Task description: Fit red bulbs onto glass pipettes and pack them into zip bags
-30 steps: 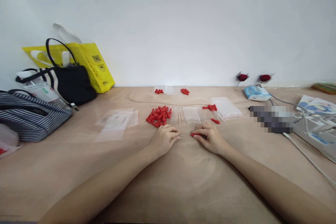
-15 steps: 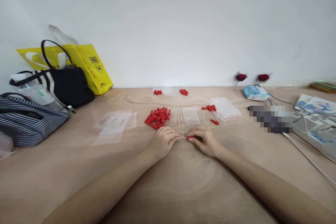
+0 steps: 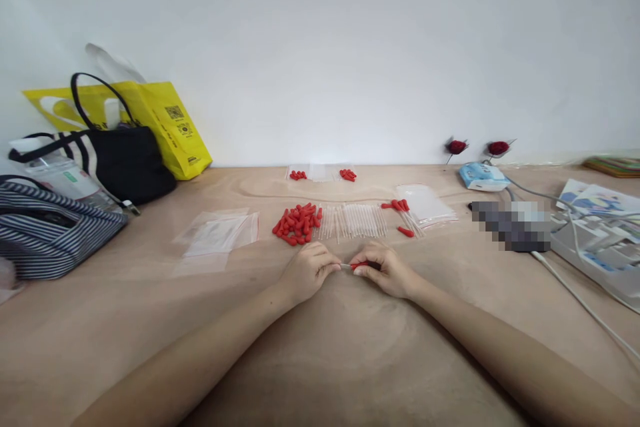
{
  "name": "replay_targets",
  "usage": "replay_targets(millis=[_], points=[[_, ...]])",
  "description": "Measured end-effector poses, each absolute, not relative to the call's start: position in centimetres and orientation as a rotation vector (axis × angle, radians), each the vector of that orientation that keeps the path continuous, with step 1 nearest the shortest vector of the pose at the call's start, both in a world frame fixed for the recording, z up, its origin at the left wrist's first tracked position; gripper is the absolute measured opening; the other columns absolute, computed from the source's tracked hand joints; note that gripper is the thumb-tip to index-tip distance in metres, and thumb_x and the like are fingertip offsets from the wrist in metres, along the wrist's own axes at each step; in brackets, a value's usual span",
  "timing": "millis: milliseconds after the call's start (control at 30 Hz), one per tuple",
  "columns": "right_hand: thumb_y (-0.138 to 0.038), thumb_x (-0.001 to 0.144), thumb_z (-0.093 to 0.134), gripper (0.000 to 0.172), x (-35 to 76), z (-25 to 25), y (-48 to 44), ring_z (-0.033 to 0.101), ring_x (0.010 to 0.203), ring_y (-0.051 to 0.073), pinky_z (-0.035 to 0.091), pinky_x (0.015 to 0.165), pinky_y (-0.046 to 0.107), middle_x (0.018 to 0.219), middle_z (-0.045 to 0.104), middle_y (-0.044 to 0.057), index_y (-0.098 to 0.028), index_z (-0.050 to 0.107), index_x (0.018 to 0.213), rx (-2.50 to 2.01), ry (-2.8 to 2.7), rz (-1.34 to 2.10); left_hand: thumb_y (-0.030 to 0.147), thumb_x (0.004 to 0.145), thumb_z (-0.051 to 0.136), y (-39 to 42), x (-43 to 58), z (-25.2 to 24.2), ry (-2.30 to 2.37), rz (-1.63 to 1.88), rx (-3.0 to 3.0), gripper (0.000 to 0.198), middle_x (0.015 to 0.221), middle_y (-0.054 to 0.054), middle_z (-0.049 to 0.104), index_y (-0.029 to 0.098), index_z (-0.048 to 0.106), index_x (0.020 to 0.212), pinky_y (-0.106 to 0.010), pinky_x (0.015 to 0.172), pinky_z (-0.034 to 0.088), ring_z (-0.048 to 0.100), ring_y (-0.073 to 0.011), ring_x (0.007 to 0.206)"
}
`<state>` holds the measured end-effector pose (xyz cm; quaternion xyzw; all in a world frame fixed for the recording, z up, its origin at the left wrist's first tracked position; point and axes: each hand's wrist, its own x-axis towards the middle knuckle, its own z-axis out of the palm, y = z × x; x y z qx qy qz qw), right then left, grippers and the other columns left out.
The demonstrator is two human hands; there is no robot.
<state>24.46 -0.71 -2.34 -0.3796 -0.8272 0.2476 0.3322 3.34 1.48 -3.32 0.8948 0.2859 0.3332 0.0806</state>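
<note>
My left hand (image 3: 313, 272) is closed in a pinch on a thin pale dropper tube (image 3: 345, 267). Facing it, my right hand (image 3: 383, 271) grips a red rubber dropper bulb (image 3: 358, 265) between thumb and fingers. The tube's end meets the bulb; how far in it sits is hidden. Just beyond my hands lies a heap of red bulbs (image 3: 299, 223), with a row of pale tubes (image 3: 360, 220) beside it. Several tubes with red bulbs on their ends (image 3: 401, 205) lie to the right, near a single loose red bulb (image 3: 405, 232).
Clear zip bags lie at left (image 3: 215, 237) and right (image 3: 425, 203); farther back, more bags (image 3: 320, 172) carry small groups of red bulbs. Fabric bags (image 3: 125, 160) crowd the left. A tissue pack (image 3: 483, 177), power strip (image 3: 595, 247) and cables occupy the right.
The bulb and tube are still held between both hands, which sit slightly closer together. My right fingers have shifted a little on the bulb. The whole view has moved slightly.
</note>
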Motion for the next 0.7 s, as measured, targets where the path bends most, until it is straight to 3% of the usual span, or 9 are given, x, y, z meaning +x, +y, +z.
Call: replay_targets(millis=[233, 533, 700], points=[[-0.032, 0.080, 0.055, 0.015, 24.0, -2.2, -0.9, 0.054, 0.067, 0.013, 0.036, 0.074, 0.033, 0.067, 0.064, 0.000, -0.021, 0.062, 0.073, -0.915, -2.164, 0.425, 0.024, 0.084, 0.049, 1.1, 3.4, -3.2, 0.801, 1.016, 2.670, 0.017, 0.068, -0.003, 0.056, 0.016, 0.063, 0.080, -0.027, 0.065, 0.041, 0.049, -0.0146, 0.071], [-0.026, 0.082, 0.052, 0.010, 23.7, -2.6, -1.3, 0.058, 0.067, 0.011, 0.032, 0.080, 0.033, 0.073, 0.067, -0.001, -0.021, 0.061, 0.080, -0.904, -2.176, 0.254, 0.023, 0.084, 0.049, 0.6, 3.7, -2.8, 0.832, 1.101, 2.630, 0.017, 0.066, -0.003, 0.054, 0.015, 0.063, 0.077, -0.027, 0.064, 0.042, 0.048, -0.0145, 0.070], [-0.031, 0.081, 0.052, 0.013, 23.4, -2.7, -1.3, 0.058, 0.065, 0.012, 0.031, 0.081, 0.033, 0.071, 0.067, -0.001, -0.022, 0.061, 0.078, -0.961, -2.149, 0.217, 0.023, 0.084, 0.048, 0.4, 3.8, -2.8, 0.862, 1.105, 2.643, 0.018, 0.065, -0.003, 0.053, 0.016, 0.063, 0.076, -0.027, 0.064, 0.042, 0.048, -0.0149, 0.071]])
